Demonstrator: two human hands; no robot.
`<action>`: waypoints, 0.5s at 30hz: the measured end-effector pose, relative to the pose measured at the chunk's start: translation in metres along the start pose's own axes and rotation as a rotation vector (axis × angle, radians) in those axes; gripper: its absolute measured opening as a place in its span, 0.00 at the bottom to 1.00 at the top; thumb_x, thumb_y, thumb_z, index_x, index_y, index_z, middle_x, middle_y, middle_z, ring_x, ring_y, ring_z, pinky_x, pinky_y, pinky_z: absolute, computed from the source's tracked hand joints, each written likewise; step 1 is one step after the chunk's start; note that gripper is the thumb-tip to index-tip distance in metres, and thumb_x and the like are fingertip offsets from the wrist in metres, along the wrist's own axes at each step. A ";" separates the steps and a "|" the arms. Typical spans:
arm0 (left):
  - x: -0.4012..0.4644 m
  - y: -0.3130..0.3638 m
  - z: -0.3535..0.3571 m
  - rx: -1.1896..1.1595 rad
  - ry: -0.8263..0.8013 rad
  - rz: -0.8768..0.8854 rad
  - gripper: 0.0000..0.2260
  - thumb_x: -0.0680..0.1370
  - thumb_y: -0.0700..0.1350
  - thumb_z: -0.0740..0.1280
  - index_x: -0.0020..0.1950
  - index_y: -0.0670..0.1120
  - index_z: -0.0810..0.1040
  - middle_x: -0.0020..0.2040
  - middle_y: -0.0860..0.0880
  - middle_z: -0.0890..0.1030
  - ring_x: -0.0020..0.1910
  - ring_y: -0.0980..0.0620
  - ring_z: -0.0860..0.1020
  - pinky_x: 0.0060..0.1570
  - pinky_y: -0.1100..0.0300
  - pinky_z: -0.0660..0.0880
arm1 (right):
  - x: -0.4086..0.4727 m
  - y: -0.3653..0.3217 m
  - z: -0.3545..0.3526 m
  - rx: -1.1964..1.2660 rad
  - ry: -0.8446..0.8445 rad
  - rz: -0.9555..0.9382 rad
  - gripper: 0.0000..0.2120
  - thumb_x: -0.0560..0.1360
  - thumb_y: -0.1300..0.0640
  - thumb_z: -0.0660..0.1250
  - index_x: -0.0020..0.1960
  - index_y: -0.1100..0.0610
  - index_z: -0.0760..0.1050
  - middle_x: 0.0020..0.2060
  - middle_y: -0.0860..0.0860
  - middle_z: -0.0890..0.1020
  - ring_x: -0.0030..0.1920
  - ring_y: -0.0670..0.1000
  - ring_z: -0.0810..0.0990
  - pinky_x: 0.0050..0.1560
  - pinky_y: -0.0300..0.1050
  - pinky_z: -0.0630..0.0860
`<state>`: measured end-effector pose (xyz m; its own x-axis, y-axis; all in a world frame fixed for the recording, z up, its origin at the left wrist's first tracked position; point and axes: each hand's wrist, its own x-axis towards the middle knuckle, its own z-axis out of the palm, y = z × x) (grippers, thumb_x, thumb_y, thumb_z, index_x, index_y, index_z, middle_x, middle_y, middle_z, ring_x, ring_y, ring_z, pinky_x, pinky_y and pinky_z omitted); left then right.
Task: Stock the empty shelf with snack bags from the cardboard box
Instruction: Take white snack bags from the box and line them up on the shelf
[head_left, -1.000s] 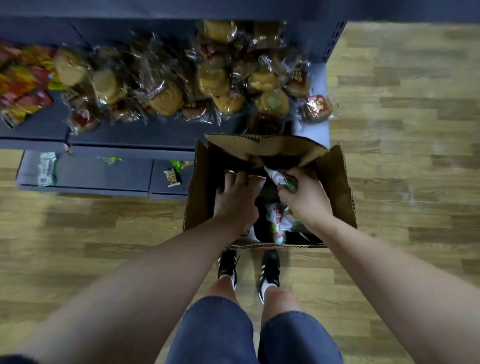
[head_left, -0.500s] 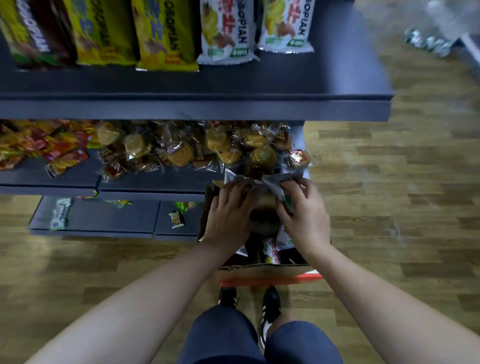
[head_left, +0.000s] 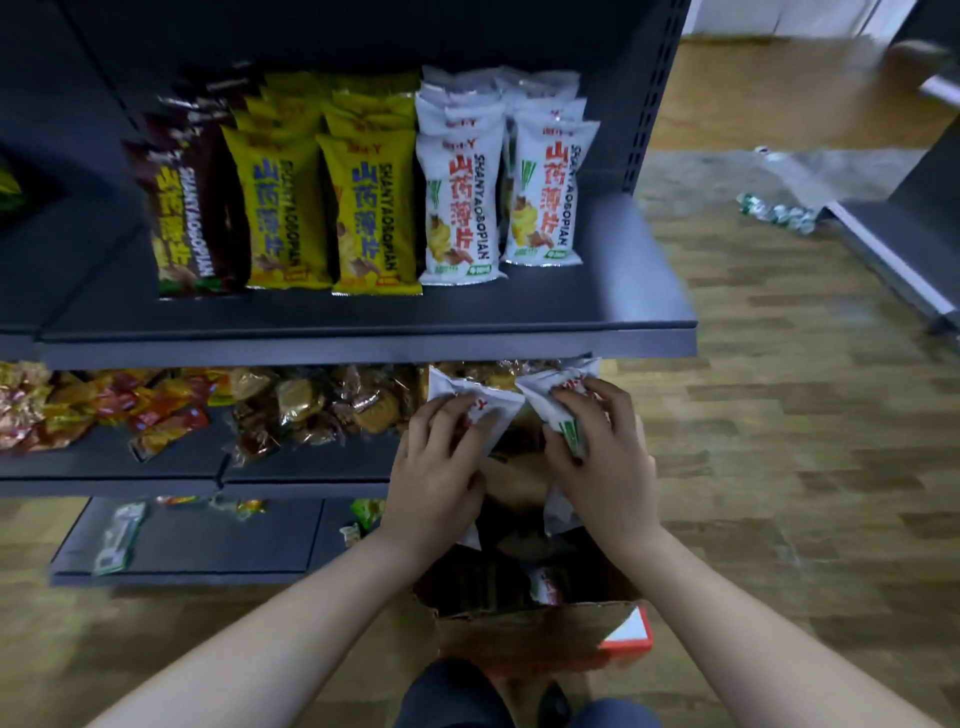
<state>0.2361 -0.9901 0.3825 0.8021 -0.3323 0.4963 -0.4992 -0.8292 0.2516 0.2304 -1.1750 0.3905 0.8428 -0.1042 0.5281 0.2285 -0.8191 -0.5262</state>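
Note:
My left hand (head_left: 441, 467) grips a white snack bag (head_left: 488, 402) and my right hand (head_left: 602, 457) grips a second white snack bag (head_left: 556, 384). Both bags are lifted above the open cardboard box (head_left: 535, 629) on the floor, just under the front edge of the dark upper shelf (head_left: 623, 312). On that shelf stand rows of white bags (head_left: 457, 208), yellow bags (head_left: 322, 213) and brown bags (head_left: 192, 218). One more white bag (head_left: 545, 584) lies inside the box.
The shelf below holds clear-wrapped pastries (head_left: 322, 405) and orange-red packets (head_left: 104, 405). The bottom shelf (head_left: 208, 540) carries a few small packets. Wooden floor stretches right, with clear plastic wrap (head_left: 795, 187) beside another shelf base (head_left: 893, 244).
Both hands rose out of the box, each with a white bag, up to the level of the pastry shelf. My view tilted upward, bringing the upper shelf into sight.

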 end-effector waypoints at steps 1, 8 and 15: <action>0.003 0.000 -0.007 -0.007 0.021 0.012 0.28 0.67 0.35 0.66 0.66 0.48 0.69 0.65 0.43 0.72 0.65 0.40 0.68 0.62 0.49 0.68 | 0.003 -0.006 -0.003 0.027 0.029 -0.022 0.17 0.72 0.51 0.64 0.60 0.52 0.76 0.60 0.52 0.73 0.61 0.50 0.71 0.49 0.43 0.75; 0.044 0.001 -0.041 -0.042 0.114 0.068 0.28 0.66 0.36 0.67 0.66 0.47 0.70 0.65 0.44 0.70 0.65 0.42 0.67 0.67 0.50 0.65 | 0.034 -0.036 -0.017 0.106 0.179 -0.029 0.16 0.71 0.53 0.67 0.59 0.50 0.74 0.59 0.51 0.73 0.62 0.52 0.72 0.60 0.48 0.73; 0.096 -0.001 -0.049 -0.099 0.174 0.118 0.27 0.67 0.35 0.66 0.66 0.46 0.71 0.66 0.45 0.69 0.66 0.44 0.65 0.68 0.50 0.64 | 0.073 -0.044 -0.027 0.074 0.234 0.041 0.17 0.72 0.51 0.64 0.59 0.53 0.76 0.60 0.53 0.73 0.62 0.54 0.74 0.56 0.41 0.70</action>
<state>0.2972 -0.9996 0.4701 0.6716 -0.3349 0.6609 -0.6230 -0.7380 0.2591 0.2685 -1.1613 0.4700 0.7181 -0.2714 0.6409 0.2386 -0.7691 -0.5930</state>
